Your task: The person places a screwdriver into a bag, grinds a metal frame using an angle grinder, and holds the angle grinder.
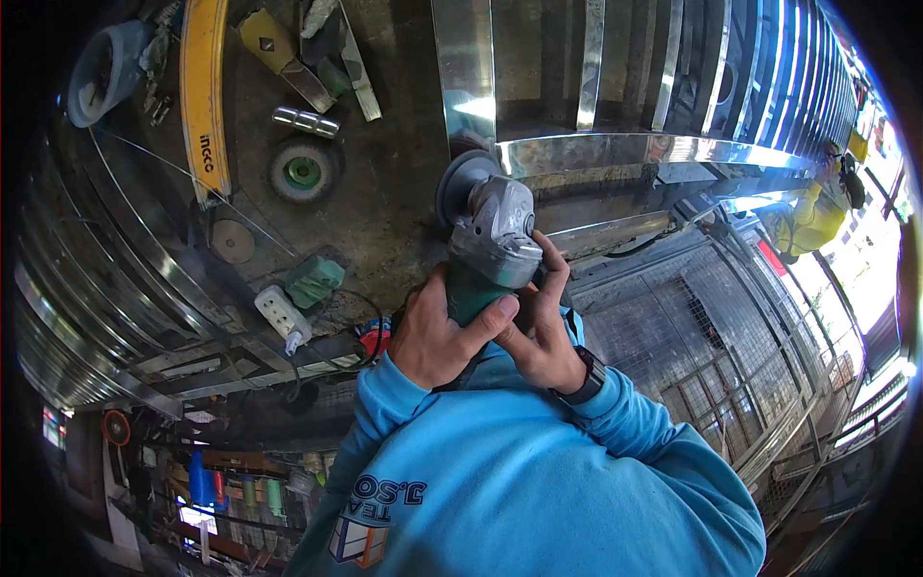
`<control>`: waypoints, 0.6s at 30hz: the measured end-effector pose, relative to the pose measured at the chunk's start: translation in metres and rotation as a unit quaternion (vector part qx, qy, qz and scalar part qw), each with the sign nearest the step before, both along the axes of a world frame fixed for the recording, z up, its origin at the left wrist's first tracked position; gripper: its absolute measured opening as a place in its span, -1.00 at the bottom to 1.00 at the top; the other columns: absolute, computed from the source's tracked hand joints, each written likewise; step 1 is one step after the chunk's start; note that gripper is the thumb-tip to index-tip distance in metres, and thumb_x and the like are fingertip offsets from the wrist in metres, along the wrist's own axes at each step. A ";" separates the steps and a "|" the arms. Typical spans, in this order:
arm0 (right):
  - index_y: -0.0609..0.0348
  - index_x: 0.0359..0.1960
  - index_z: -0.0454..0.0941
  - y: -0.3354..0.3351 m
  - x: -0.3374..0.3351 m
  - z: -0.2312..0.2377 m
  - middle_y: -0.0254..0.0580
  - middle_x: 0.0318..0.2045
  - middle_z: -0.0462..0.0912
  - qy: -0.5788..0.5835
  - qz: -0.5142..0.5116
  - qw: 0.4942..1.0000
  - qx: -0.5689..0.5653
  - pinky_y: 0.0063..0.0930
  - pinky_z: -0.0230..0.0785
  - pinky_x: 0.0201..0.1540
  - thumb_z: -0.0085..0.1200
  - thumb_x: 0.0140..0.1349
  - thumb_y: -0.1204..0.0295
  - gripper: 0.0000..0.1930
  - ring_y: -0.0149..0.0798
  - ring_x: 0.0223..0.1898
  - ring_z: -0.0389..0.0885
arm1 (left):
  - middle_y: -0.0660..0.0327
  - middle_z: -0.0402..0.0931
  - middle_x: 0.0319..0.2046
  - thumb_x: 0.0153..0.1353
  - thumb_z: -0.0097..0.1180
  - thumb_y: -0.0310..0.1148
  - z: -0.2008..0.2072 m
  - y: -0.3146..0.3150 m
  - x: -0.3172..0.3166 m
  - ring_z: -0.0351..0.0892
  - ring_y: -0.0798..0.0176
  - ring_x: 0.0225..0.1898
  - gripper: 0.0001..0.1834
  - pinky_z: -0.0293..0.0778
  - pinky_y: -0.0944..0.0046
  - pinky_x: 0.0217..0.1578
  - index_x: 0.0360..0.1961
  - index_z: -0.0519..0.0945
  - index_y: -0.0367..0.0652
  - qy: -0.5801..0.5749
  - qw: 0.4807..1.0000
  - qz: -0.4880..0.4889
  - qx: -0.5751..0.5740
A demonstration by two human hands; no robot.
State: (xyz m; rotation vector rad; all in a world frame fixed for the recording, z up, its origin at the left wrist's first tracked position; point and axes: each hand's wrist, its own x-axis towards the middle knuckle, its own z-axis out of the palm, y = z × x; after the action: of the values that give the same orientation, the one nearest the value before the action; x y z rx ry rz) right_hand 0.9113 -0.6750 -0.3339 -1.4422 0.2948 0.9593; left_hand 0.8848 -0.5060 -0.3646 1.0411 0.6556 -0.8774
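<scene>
An angle grinder point(488, 240) with a green body and grey metal head is held in front of my chest. My left hand point(437, 337) wraps round its body from the left. Around the right side of the same body, my right hand point(546, 337) is closed, with a dark watch on that wrist. The grinder's round disc point(460, 185) is at the far end, by the corner of a shiny metal frame point(500, 144). Whether the disc touches the frame, I cannot tell. Both thumbs lie on top of the tool.
On the dark worktop are a flap wheel point(302, 173), a shiny short tube point(306, 122), a yellow level point(203, 96), a thin disc point(233, 241) and a white power strip point(283, 313). A bucket point(108, 75) stands far left. Another person in yellow point(815, 221) is at far right.
</scene>
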 end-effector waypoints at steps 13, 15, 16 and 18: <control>0.05 0.50 -0.56 0.003 0.007 -0.004 0.23 0.37 0.20 -0.004 -0.015 1.000 0.008 -0.11 0.15 0.41 0.18 0.38 0.43 0.04 -0.03 0.39 0.28 | -0.18 0.55 0.03 0.11 0.34 0.22 -0.003 0.004 0.012 0.58 -0.10 0.09 -0.09 0.45 0.07 0.13 0.18 0.43 -0.40 -0.010 1.000 -0.022 0.010; 0.05 0.50 -0.56 0.003 0.010 -0.006 0.23 0.36 0.21 -0.010 -0.016 1.000 0.011 -0.11 0.15 0.41 0.18 0.38 0.43 0.04 -0.04 0.38 0.29 | -0.12 0.54 0.04 0.13 0.36 0.17 -0.003 0.004 0.014 0.57 -0.05 0.09 -0.12 0.44 0.09 0.14 0.19 0.43 -0.38 -0.010 1.000 -0.004 0.000; 0.04 0.50 -0.56 0.004 0.011 -0.007 0.23 0.36 0.23 -0.018 -0.016 1.000 0.015 -0.11 0.16 0.40 0.18 0.38 0.43 0.04 -0.04 0.38 0.29 | -0.12 0.54 0.04 0.13 0.36 0.17 -0.004 0.005 0.017 0.57 -0.05 0.09 -0.12 0.44 0.09 0.14 0.19 0.43 -0.38 -0.010 1.000 -0.005 -0.001; 0.09 0.50 -0.54 0.007 0.013 -0.006 0.21 0.38 0.21 -0.011 -0.025 1.000 0.013 -0.09 0.15 0.41 0.18 0.39 0.32 0.04 -0.01 0.39 0.28 | -0.09 0.54 0.05 0.14 0.36 0.14 -0.003 0.006 0.024 0.57 -0.02 0.10 -0.16 0.44 0.11 0.15 0.19 0.43 -0.36 -0.027 0.999 0.021 -0.019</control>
State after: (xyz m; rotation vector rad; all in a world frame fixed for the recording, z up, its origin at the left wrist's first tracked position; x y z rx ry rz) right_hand 0.9245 -0.6678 -0.3403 -1.4139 0.3003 0.9039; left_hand 0.9087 -0.4999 -0.3674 1.0107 0.6108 -0.8198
